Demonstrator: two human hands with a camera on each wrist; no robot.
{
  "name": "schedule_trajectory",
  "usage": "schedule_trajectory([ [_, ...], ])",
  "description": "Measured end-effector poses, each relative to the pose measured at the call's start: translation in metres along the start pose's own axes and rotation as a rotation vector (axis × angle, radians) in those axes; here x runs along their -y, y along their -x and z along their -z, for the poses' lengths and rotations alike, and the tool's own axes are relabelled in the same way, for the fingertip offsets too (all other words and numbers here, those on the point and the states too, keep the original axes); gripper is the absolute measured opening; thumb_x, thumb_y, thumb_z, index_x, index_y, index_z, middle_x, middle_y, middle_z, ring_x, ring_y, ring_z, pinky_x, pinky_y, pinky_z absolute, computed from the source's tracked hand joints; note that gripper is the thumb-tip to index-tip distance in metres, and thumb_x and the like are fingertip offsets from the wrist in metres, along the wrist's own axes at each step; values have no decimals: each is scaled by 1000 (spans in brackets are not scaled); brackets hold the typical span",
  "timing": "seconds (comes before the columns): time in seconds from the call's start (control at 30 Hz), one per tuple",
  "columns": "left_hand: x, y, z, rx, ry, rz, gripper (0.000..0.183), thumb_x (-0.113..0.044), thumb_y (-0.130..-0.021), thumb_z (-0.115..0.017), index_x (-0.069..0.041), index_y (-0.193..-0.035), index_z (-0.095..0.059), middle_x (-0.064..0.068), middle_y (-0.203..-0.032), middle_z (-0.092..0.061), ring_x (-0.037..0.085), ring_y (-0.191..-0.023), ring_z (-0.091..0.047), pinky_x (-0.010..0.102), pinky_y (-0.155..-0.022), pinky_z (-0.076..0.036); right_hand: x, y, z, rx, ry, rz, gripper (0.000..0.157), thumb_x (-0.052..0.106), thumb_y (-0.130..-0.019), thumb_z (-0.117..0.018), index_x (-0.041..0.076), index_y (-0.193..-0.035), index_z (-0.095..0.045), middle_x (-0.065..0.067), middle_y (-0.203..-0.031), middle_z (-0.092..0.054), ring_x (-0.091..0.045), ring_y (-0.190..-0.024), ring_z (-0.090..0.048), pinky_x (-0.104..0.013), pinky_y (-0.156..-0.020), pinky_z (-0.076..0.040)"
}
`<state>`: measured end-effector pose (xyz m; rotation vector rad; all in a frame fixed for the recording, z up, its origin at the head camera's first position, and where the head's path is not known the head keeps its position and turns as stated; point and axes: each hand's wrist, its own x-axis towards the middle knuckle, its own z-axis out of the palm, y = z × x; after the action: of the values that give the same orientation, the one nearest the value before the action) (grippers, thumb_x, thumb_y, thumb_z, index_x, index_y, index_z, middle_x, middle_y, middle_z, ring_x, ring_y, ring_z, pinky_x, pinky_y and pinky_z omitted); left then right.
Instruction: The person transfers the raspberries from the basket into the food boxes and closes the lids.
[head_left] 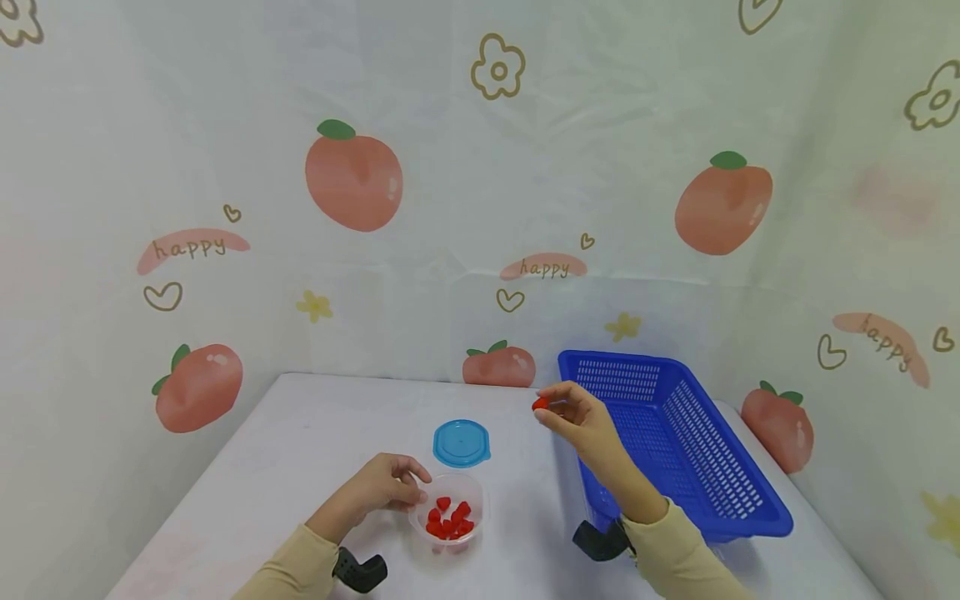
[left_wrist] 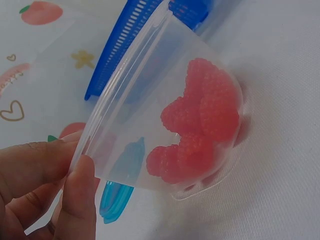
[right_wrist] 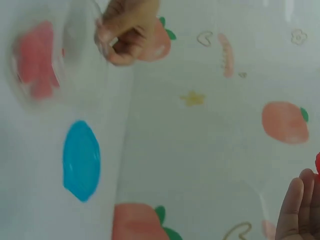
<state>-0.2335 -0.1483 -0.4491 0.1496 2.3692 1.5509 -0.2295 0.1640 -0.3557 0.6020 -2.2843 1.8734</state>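
My left hand [head_left: 386, 485] pinches the rim of a clear round plastic tub [left_wrist: 150, 100] between thumb and fingers. Several red raspberries [left_wrist: 217, 107] lie at the bottom of the tub, which stands on the white table. Up and to the right, my right hand [head_left: 581, 417] holds a single raspberry [head_left: 540, 403] between thumb and fingertips, raised beside the left edge of a blue plastic basket [head_left: 675, 400]. In the right wrist view only part of that hand's fingers [right_wrist: 292, 210] shows, with a sliver of the raspberry at the frame's edge.
A blue lid [head_left: 461, 442] lies flat on the table [head_left: 337, 417] just behind the tub. The slotted basket takes up the table's right side. Behind the table hangs a white curtain [head_left: 450, 167] printed with fruit and hearts.
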Motion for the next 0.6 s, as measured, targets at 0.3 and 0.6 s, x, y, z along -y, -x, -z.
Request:
schedule_trajectory([
  [0.3, -2, 1, 0, 6, 2, -3, 24, -8, -81, -76, 0, -102, -66, 6, -77, -58, 15, -62, -59, 27, -64, -58, -26, 16, -41, 132, 0, -27, 28, 11, -89, -68, -3, -112, -59, -23, -107, -62, -10, -88, -64, -20, -78, -55],
  [0.6, 0, 0, 0, 5, 3, -7, 24, -8, -81, -76, 0, -102, -67, 6, -76, -58, 15, -62, -59, 27, -64, -58, -52, 29, -70, 231, 12, -145, 30, 17, -88, -71, -1, -110, -61, -13, -103, -66, -14, -88, -62, -19, -77, -55],
])
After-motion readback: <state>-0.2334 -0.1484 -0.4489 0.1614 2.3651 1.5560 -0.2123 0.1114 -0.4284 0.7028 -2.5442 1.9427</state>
